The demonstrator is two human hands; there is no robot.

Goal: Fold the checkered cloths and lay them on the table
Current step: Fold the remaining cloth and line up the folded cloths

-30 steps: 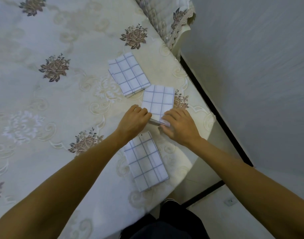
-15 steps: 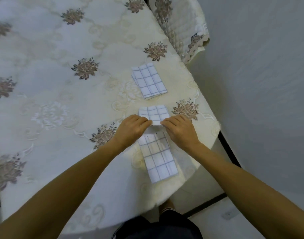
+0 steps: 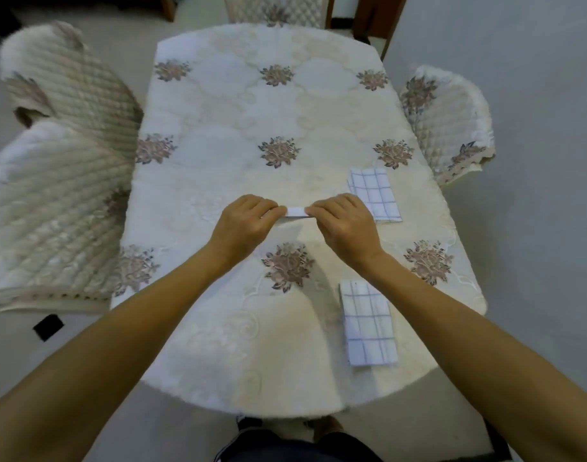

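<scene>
I hold a folded checkered cloth (image 3: 296, 211) edge-on above the middle of the table (image 3: 239, 121), so only a thin white strip shows between my hands. My left hand (image 3: 244, 225) pinches its left end and my right hand (image 3: 345, 225) pinches its right end. A second folded checkered cloth (image 3: 375, 195) lies flat on the table just beyond my right hand. A third folded checkered cloth (image 3: 368, 323) lies near the table's front right edge, partly under my right forearm.
The table wears a cream cloth with brown flower motifs. Quilted chairs stand at the left (image 3: 52, 195), far left (image 3: 65, 78), right (image 3: 448, 121) and far end (image 3: 275, 11). A grey wall runs along the right side.
Both hands lifted the middle cloth off the table and carried it left toward the centre. The view swung up and left, showing the whole table and chairs.
</scene>
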